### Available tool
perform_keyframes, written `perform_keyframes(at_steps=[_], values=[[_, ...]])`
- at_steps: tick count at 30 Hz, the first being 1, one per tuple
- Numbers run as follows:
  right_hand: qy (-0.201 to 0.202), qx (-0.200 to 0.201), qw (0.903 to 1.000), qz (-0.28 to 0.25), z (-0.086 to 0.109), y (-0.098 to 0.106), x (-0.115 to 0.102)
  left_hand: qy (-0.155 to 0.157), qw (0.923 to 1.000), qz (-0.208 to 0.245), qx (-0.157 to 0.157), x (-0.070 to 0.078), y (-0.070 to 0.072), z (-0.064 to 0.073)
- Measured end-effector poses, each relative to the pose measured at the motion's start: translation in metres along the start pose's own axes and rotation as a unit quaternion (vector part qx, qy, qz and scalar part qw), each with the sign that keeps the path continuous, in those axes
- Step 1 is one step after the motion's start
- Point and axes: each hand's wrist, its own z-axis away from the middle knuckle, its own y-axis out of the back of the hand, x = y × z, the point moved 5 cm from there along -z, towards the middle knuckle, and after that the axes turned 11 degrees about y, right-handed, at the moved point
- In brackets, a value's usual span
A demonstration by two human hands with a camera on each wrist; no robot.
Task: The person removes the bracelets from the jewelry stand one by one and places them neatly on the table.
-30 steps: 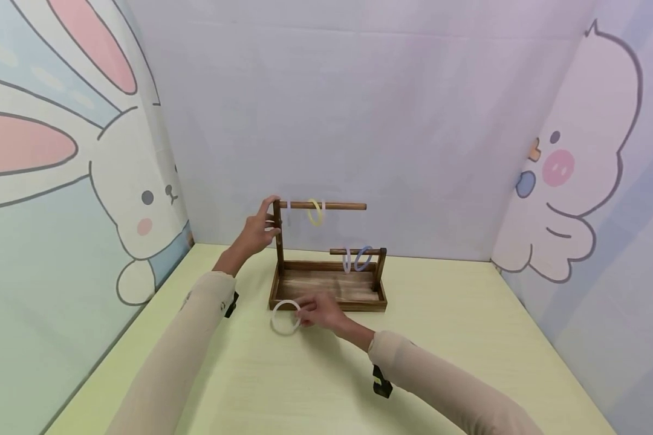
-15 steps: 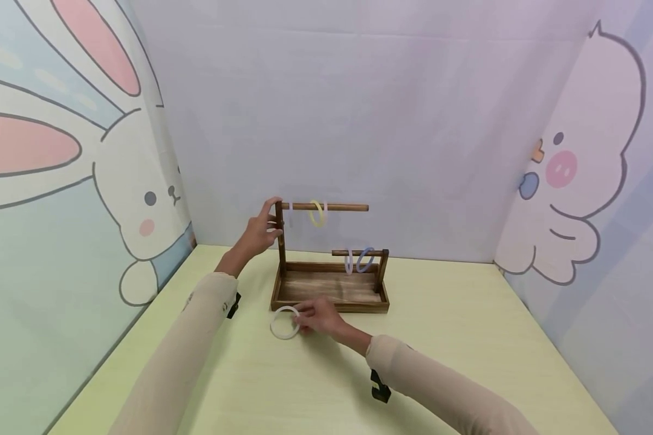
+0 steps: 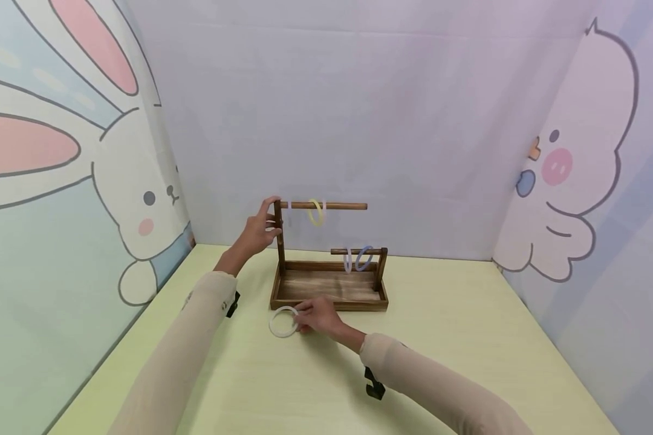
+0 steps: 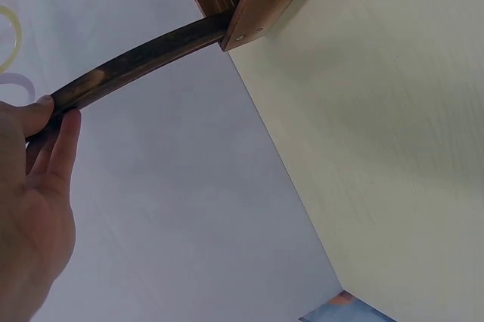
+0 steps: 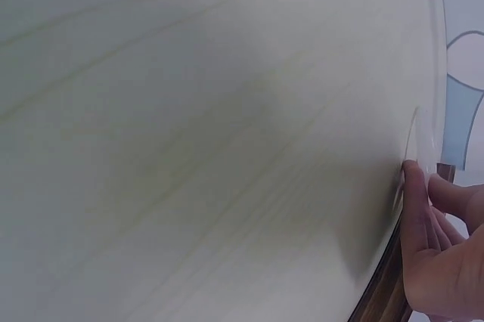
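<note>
A dark wooden ring rack has a tray base (image 3: 332,306), an upper bar (image 3: 350,206) and a shorter lower bar (image 3: 337,252). My left hand (image 3: 257,232) holds the top of its tall post (image 4: 136,57), thumb and fingers on either side in the left wrist view. Just in front of the tray, my right hand (image 3: 320,316) pinches a white ring (image 3: 270,326) by its right side. The ring is tilted, low over the table. On the upper bar hang a yellow ring (image 3: 312,215) and two pale ones; the lower bar carries a pinkish-white ring (image 3: 345,261) and a blue ring (image 3: 358,263).
The rack stands on a pale yellow table (image 3: 441,338) close to the plain back curtain (image 3: 413,121). Cartoon-printed curtains, a rabbit (image 3: 136,223) at left and a white character (image 3: 566,223) at right, border the table. A black strap mount (image 3: 374,384) hangs under the right sleeve.
The white ring and right hand have shifted slightly toward me and left, away from the tray front. The left hand keeps its hold on the post; the hanging rings have stayed put.
</note>
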Motion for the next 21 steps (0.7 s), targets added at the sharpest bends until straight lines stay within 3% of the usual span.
perform_keyframes(at_steps=[13, 21], values=[[-0.030, 0.035, 0.9981, 0.041, 0.0009, 0.0039, -0.0023, -0.005, 1.0000, 0.000, 0.002, 0.0008, 0.0016, 0.0011], [-0.023, 0.047, 0.9962, 0.071, 0.0018, 0.0049, 0.0015, -0.006, 1.0000, -0.005, 0.003, 0.0059, 0.0035, 0.0052]])
